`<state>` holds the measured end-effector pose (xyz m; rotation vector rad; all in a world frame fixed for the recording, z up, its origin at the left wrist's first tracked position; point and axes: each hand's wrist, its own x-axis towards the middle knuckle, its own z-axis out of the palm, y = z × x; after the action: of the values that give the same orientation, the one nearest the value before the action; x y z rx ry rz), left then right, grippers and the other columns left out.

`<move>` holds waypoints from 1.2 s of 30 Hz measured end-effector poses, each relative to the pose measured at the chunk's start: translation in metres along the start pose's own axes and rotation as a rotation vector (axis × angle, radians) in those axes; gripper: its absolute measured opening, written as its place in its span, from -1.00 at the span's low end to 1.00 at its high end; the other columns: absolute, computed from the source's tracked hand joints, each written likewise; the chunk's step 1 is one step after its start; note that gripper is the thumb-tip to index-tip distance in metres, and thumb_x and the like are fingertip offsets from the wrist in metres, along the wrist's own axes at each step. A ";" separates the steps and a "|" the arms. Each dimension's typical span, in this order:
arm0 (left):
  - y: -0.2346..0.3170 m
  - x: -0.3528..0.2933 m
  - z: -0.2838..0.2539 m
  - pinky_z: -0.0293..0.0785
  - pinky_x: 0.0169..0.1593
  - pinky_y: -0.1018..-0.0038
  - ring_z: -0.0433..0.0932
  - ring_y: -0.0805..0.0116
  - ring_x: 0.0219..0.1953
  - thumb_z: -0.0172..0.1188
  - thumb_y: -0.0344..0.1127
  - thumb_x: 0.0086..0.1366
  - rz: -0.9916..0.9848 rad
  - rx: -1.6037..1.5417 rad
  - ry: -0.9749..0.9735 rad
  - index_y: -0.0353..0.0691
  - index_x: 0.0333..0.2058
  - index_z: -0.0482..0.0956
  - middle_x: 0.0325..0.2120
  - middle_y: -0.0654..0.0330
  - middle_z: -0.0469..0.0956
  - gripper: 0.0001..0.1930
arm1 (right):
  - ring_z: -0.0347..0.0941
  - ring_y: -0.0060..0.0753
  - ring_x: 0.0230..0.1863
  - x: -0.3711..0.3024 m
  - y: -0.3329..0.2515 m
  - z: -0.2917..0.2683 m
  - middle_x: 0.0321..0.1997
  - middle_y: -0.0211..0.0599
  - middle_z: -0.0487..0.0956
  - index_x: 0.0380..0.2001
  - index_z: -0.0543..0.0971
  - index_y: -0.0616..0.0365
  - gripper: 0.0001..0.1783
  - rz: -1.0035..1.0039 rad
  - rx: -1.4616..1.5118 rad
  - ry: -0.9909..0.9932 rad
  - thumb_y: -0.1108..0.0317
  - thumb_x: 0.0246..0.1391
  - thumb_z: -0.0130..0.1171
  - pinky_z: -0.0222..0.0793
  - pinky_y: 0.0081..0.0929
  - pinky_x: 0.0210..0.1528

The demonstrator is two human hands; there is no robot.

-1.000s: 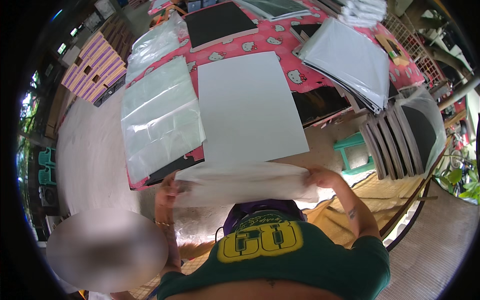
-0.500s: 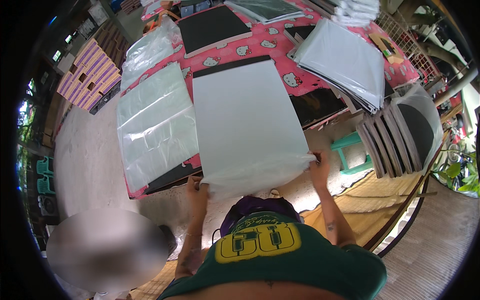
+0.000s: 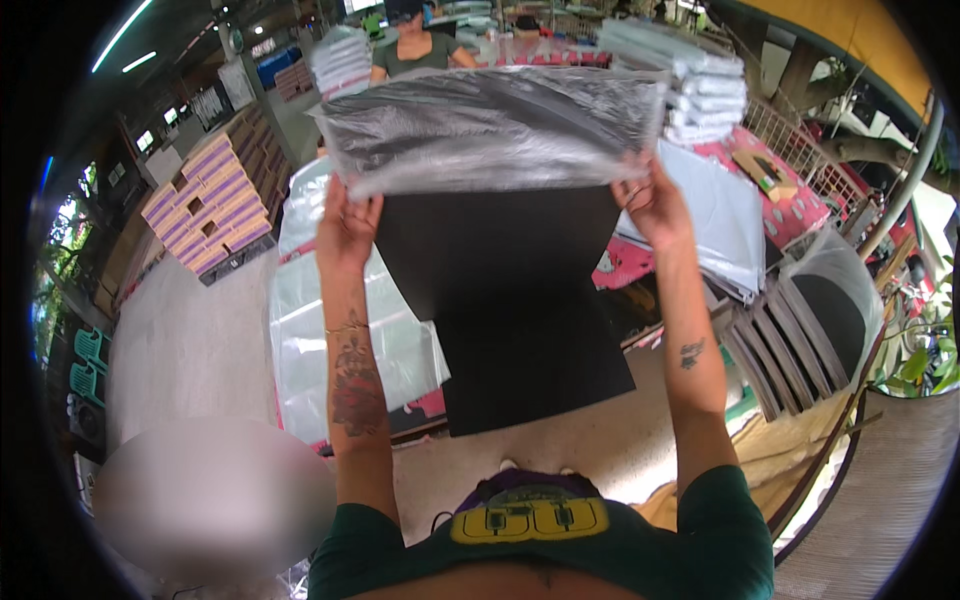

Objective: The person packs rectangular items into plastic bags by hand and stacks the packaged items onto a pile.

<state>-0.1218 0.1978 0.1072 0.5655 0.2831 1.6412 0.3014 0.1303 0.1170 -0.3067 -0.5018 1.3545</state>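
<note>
In front of me a clear plastic sleeve point(image 3: 490, 120) is raised, crumpled and shiny, over the far end of a black board point(image 3: 490, 240). My left hand point(image 3: 348, 225) grips the sleeve's edge at the left corner. At the right corner my right hand point(image 3: 655, 205) has its fingers curled round the same plastic. Both arms are stretched forward, palms partly turned up. Below the raised part, a black surface point(image 3: 535, 375) reaches over the near table edge; whether it is the same board I cannot tell. Flat clear plastic sleeves point(image 3: 330, 320) lie to the left.
White plastic-wrapped boards point(image 3: 715, 215) lie right on the pink patterned table cover point(image 3: 620, 262). Wrapped black boards point(image 3: 790, 350) stand at the right. Wrapped stacks point(image 3: 700, 90) and a person point(image 3: 415, 50) are at the far side. Boxes point(image 3: 210, 200) are piled at left.
Both hands have moved up and away from my body with the plastic. The white face seen before is out of sight, and a black one shows. My view has tilted up.
</note>
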 end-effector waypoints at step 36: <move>-0.274 -0.066 -0.018 0.49 -0.27 0.56 0.54 0.51 -0.35 0.19 -0.35 0.20 -0.137 1.276 -0.410 -0.31 -0.24 0.56 -0.48 0.21 0.57 -0.81 | 0.54 -0.17 -0.32 -0.025 -0.274 -0.377 -0.33 -0.01 0.60 -0.22 0.54 0.37 -0.43 -0.177 -1.876 1.057 0.09 -0.17 0.38 0.38 -0.32 -0.23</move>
<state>0.1078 0.1781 -0.0565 1.7509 1.0428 1.0050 0.7231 0.0797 -0.0757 -2.2476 -0.6920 0.0047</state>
